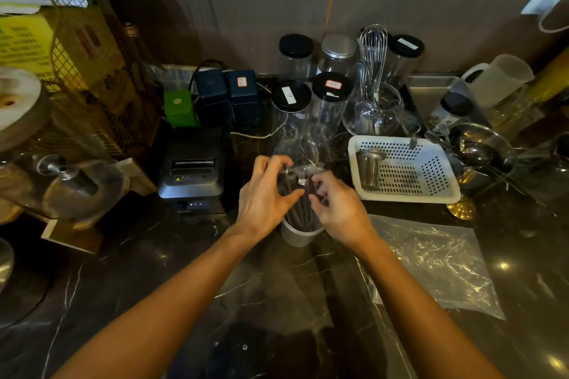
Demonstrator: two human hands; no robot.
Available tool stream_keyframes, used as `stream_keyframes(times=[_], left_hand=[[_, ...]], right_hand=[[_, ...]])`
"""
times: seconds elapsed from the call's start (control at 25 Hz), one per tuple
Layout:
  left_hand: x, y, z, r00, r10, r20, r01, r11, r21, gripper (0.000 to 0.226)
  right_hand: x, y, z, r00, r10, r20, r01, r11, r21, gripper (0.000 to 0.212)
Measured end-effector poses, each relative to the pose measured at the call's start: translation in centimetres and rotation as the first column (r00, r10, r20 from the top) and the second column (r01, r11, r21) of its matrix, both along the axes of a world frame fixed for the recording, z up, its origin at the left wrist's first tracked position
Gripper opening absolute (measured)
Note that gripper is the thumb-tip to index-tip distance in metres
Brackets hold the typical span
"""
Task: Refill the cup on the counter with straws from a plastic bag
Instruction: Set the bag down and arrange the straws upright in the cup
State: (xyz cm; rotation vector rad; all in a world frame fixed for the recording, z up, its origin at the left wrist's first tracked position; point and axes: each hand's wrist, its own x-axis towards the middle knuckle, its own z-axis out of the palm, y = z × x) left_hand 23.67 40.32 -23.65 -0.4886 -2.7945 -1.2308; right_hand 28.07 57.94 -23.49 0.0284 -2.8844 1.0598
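Note:
A small metal cup [297, 234] stands on the dark marble counter in the middle of the view. A bundle of dark straws [303, 208] stands upright in it, wrapped in a clear plastic bag [300, 148] whose loose top rises above my hands. My left hand [266, 194] grips the bag and straws from the left, fingers curled over the top. My right hand [335, 203] pinches the bag at the straws' right side. A second clear plastic bag [431, 261] lies flat on the counter to the right.
A black receipt printer [192, 172] sits left of the cup. Behind it stand several clear jars with black lids [291, 95] and a whisk [373, 49]. A white perforated basket [431, 191] holding a metal strainer is at the right, beside metal bowls [483, 148].

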Motion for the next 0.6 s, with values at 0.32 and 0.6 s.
stream_keyframes(times=[0.32,0.6], left_hand=[[-0.3,0.4,-0.3,0.995,-0.041,-0.095,0.036,0.998,-0.057,0.023],[-0.5,0.3,-0.6,0.997,-0.060,-0.042,0.059,0.998,-0.009,0.017]], right_hand=[[-0.5,0.3,0.2,0.996,-0.083,0.045,0.079,0.992,0.097,0.020],[-1.1,-0.6,-0.2,0.982,-0.178,0.055,0.170,0.977,0.125,0.022]])
